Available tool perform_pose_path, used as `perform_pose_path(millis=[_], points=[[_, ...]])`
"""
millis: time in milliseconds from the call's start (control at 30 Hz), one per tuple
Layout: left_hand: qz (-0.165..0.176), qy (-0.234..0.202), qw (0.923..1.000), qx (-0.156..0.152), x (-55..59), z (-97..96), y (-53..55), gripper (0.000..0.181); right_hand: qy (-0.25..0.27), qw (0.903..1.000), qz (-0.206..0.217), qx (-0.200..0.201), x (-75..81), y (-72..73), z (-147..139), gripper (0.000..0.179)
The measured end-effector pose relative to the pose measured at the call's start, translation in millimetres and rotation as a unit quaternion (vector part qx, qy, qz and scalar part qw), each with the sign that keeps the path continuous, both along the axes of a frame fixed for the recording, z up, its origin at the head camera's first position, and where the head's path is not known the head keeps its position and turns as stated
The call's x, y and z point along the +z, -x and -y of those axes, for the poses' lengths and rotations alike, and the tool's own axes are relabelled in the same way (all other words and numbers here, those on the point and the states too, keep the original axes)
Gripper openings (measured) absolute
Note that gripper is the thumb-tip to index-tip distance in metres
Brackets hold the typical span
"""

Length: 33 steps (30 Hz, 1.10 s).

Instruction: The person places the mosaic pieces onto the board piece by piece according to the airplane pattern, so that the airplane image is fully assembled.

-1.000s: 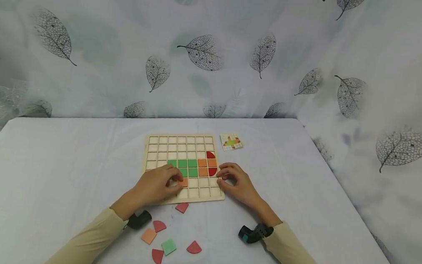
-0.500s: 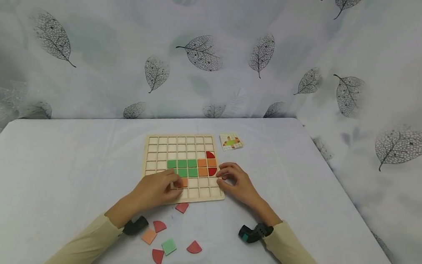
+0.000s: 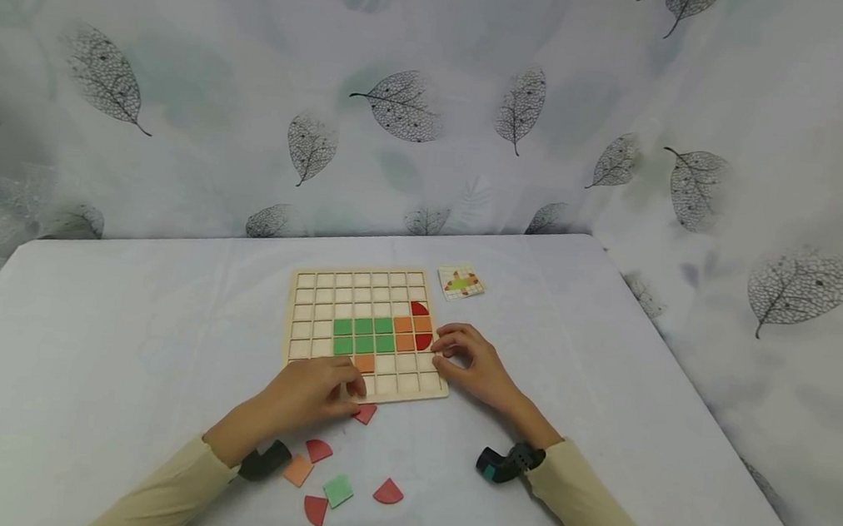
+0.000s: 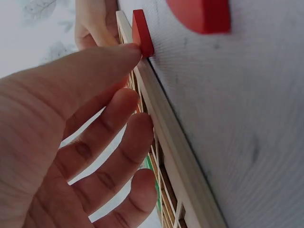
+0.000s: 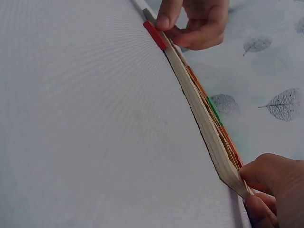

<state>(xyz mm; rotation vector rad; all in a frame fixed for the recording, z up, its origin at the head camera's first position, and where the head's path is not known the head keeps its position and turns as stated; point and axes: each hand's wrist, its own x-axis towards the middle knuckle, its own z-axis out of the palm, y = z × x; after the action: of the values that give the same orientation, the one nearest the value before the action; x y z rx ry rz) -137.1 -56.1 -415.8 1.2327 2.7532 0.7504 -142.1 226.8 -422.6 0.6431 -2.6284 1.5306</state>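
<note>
Red piece [image 3: 366,414] now at left fingers [image 3: 356,385]; orange tile [image 3: 364,363] uncovered.

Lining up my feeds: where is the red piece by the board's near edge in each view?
Head: red piece, below centre, beside the left hand.
Left wrist: red piece, top, just left of centre.
Right wrist: red piece, top middle.
Shared landmark: near edge of the board.
</note>
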Motion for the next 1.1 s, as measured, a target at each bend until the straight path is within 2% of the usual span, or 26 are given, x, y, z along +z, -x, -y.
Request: perform_pose_path(millis=[200, 367, 500, 767, 933, 1100], points=[[-0.010, -0.006, 0.9999, -0.009, -1.7, 0.0, -0.7, 0.013, 0.003, 1.0000, 0.002, 0.001, -0.5, 1.0, 0, 0.016], [-0.012, 0.014, 0.9993, -0.032, 3.3, -1.4, -4.4, 0.013, 0.005, 1.0000, -0.006, 0.005, -0.8, 1.7, 0, 0.016], [0.009, 0.029, 0.9981, -0.053, 9.0, -2.7, -7.6, 0.015, 0.008, 0.9999, -0.014, 0.006, -0.4, 2.0, 0, 0.016], [0.095, 0.066, 0.9876, -0.105, 9.0, -0.8, -9.4, 0.022, 0.004, 1.0000, -0.001, 0.003, 0.1, 0.9, 1, 0.016], [0.099, 0.061, 0.9842, -0.133, 8.0, 0.4, -9.5, 0.026, 0.004, 1.0000, 0.007, -0.001, -0.5, 0.7, 0, 0.016], [0.102, 0.055, 0.9844, -0.132, 6.7, 1.1, -9.9, 0.020, 0.005, 0.9999, 0.013, -0.003, -0.5, 0.2, 0, 0.016]])
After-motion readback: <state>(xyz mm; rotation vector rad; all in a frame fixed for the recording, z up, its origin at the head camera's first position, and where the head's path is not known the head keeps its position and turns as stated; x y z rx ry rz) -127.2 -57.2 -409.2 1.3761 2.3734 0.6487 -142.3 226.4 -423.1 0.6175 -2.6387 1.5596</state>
